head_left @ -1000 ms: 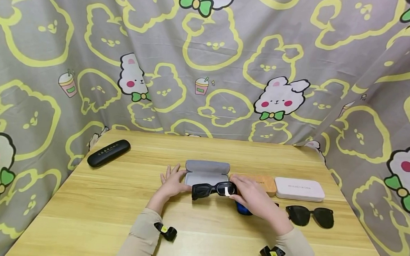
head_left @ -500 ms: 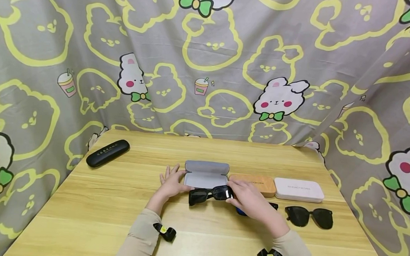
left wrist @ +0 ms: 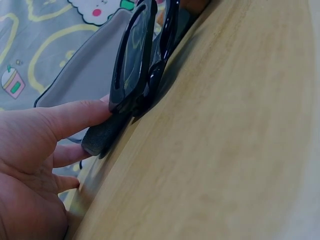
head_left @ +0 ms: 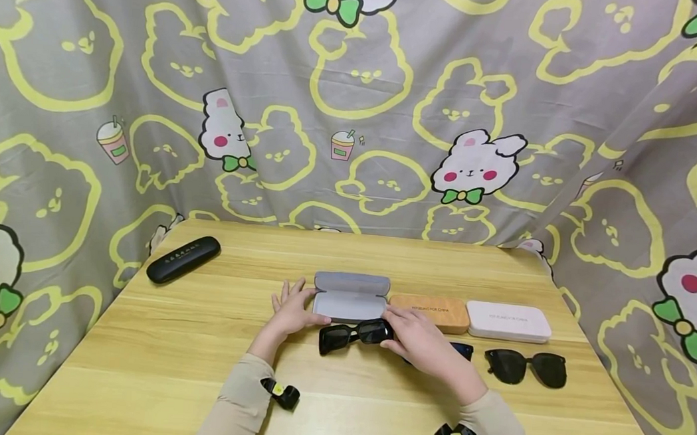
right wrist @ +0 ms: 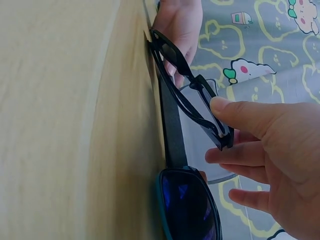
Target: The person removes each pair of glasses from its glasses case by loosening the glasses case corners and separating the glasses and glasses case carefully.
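Left hand (head_left: 292, 312) holds the left end of the open grey case (head_left: 350, 307) between thumb and fingers, while right hand (head_left: 425, 338) pinches the right end of folded black sunglasses (head_left: 335, 338), positioned between both hands on the case's near side, with blue-lensed sunglasses (right wrist: 190, 205) partly beneath the right hand and an orange case (head_left: 429, 309) just beyond it.

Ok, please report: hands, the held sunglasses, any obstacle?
Right hand pinches black sunglasses. Left hand touches open glasses case. Blue-lensed sunglasses close to right hand, possible obstacle.
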